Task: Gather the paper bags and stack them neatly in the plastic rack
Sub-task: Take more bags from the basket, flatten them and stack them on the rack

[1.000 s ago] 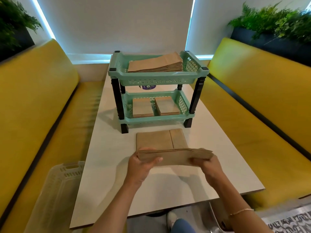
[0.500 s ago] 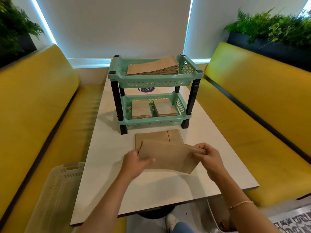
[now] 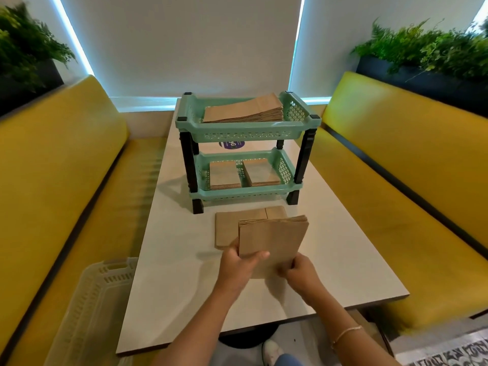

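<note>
I hold a stack of brown paper bags [image 3: 274,239] upright on its short end above the white table [image 3: 184,273]. My left hand [image 3: 239,262] grips its lower left edge, thumb across the front. My right hand [image 3: 297,270] pinches its bottom right corner. One more paper bag [image 3: 229,228] lies flat on the table behind the stack. The mint-green two-tier plastic rack [image 3: 248,133] stands beyond, with a tilted pile of bags [image 3: 245,110] in its top tray and two small piles [image 3: 244,173] in the bottom tray.
Yellow bench seats [image 3: 66,180] run along both sides of the table. A translucent plastic crate [image 3: 87,307] sits on the left bench near me. Planters with ferns [image 3: 433,56] stand behind both backrests. A purple sticker [image 3: 231,144] shows behind the rack.
The bag stack turned from lying wide and flat between my hands to standing upright on its short end. My right hand slid from the stack's right end down to its bottom corner.
</note>
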`<state>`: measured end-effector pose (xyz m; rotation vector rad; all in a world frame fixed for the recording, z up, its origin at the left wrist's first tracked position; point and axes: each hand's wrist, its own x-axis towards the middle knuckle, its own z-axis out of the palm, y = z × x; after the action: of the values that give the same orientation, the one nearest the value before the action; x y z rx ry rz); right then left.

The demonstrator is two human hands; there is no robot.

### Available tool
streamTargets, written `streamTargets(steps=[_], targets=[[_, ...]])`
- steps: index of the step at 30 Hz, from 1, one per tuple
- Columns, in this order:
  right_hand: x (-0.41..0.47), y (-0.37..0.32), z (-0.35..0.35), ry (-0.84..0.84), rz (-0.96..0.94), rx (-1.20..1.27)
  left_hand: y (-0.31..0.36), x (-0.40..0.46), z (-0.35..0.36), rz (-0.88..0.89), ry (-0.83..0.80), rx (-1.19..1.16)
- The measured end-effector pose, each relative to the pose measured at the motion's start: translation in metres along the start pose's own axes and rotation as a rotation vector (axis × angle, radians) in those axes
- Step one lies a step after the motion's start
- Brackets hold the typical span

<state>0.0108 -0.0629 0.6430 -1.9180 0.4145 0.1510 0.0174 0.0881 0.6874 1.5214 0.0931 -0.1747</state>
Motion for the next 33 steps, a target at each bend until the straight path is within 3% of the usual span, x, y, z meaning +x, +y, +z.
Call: streamTargets(steps=[5,9,11,14,17,22,26,30,33], targets=[[0.004,-0.009,-0.001,-0.021,-0.039,0.013,-0.004,0.009,-0.005,0.023,-0.009,0.081],[-0.004,-0.007,0.004,-0.055,-0.003,0.030,-0.015,0.015,-0.015,-0.076,-0.058,0.433],[-0.003,-0.018,-0.003,-0.044,-0.028,0.161,-0.008,0.017,-0.023,-0.090,-0.105,0.586],[0.001,-0.043,-0.028,0.025,-0.080,0.495,0.026,0.020,-0.034,0.016,-0.179,0.898],[0.004,-0.050,-0.053,0.022,-0.146,0.473,0.067,0.020,-0.043,0.165,-0.165,1.136],[0.001,-0.021,-0.048,0.059,-0.016,0.206,0.073,0.021,-0.049,0.169,-0.174,1.067],[-0.005,0.001,-0.027,0.058,0.028,0.051,0.042,0.019,-0.041,0.165,-0.239,1.225],[-0.002,-0.009,-0.031,0.020,0.017,0.054,0.041,0.026,-0.041,0.156,-0.284,1.298],[-0.002,-0.024,-0.042,0.036,-0.018,0.204,0.054,0.030,-0.045,0.131,-0.211,1.115]])
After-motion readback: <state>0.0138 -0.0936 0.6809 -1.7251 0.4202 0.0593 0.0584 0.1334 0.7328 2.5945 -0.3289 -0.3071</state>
